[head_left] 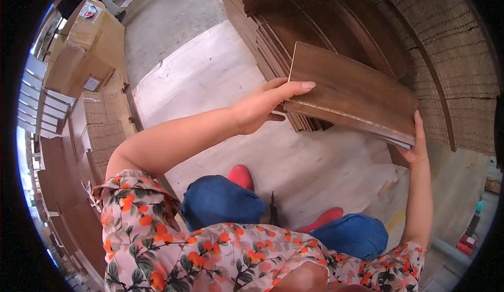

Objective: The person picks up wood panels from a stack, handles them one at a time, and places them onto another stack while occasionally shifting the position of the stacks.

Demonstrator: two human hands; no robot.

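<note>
A dark brown wooden board [352,90], rectangular with a lighter worn edge, is held up tilted between my two hands. At its left end my left hand [270,100] grips it, the thumb lying on the upper face and the fingers under the edge. My right hand [416,147] holds the right end, one finger up along the side; its other fingers are partly hidden by the board. Beyond and partly below this board, brown boards [270,53] are stacked with their edges showing.
Corrugated cardboard [464,76] stands at the right. On the left are cardboard boxes [86,55] and more brown panels [65,187]. A pale sheet [194,76] covers the floor. Between my knees is a thin dark object [273,210], its kind unclear.
</note>
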